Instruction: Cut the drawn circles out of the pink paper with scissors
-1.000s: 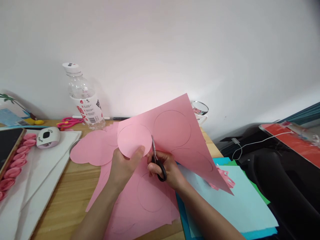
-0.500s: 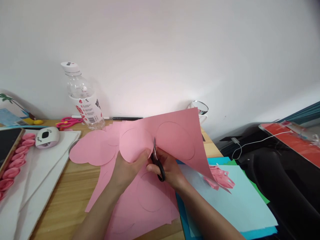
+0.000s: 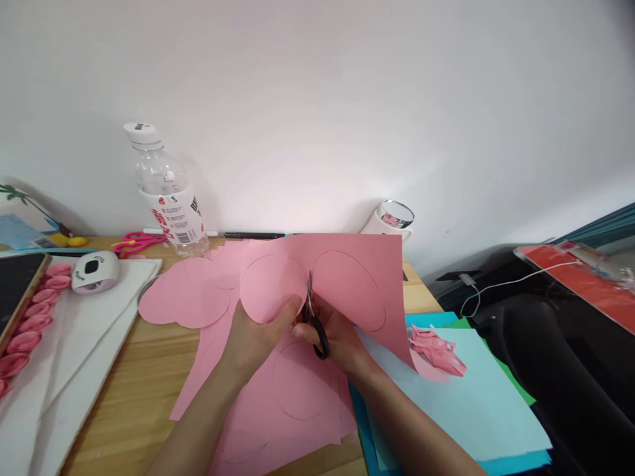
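My left hand pinches a pink paper sheet by the edge of a partly cut circle, thumb on top. Pencilled circles are drawn on this sheet. My right hand is closed around the black handles of a pair of scissors. Their blades point away from me and lie along the circle's right edge, close to my left thumb. Under the hands lie more pink sheets with drawn circles. Cut-out pink rounds overlap on the left.
A clear plastic bottle and a white mug stand near the wall. Pink-handled scissors and a black pen lie at the back. Pink scraps rest on light blue paper. Rolled pink paper pieces lie beside a phone.
The far right part of the pink sheet has dropped and swung slightly right, showing more of the mug. Both hands keep nearly the same place, with the scissors at the circle's edge.
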The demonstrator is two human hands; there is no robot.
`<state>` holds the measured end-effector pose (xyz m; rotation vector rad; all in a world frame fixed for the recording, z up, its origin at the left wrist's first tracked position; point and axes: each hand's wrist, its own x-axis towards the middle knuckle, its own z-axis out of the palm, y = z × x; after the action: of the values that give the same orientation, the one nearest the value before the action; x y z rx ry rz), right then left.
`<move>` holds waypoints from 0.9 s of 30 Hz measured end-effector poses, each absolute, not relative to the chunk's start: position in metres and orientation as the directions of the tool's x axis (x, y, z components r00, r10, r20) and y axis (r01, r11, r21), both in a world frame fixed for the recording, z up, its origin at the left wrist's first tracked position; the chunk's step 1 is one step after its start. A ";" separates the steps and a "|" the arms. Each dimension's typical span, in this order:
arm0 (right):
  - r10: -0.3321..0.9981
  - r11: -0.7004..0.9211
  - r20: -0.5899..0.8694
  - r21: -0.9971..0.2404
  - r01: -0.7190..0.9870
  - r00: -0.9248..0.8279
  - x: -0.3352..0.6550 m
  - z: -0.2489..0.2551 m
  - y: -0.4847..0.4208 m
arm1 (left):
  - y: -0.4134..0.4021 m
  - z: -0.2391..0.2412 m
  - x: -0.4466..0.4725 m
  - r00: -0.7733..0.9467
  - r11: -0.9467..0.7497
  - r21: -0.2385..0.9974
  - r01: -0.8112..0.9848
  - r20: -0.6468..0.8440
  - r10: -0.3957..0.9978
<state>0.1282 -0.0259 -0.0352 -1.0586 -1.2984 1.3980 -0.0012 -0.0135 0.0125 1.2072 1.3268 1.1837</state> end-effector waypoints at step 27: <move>0.983 -0.057 -0.048 -0.997 -0.046 -0.179 0.129 -0.036 -0.027 | -0.012 0.013 -0.004 -0.040 0.056 0.992 0.117 -0.052 0.998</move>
<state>0.1292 -0.0270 -0.0356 -1.1200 -1.2758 1.4030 -0.0036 -0.0115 0.0133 1.2371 1.3483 1.1381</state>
